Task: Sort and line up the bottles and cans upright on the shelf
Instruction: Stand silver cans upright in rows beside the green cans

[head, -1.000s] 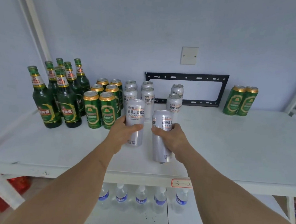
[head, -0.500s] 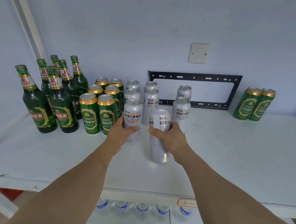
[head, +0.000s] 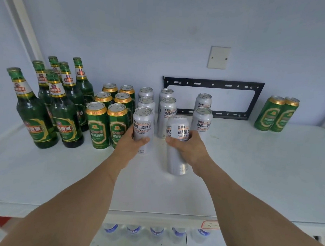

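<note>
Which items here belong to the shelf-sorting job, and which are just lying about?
Job: silver can in left hand; silver can in right hand; green cans; green bottles; shelf.
Lying about: black metal bracket; wall plate; water bottles below.

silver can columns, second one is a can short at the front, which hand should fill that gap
The right hand. It already grips a silver can right in front of the short second column. The left hand holds the first column's front can beside the green cans.

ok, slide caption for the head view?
Each hand, left and right, holds a silver can beside sorted green cans and bottles.
</note>
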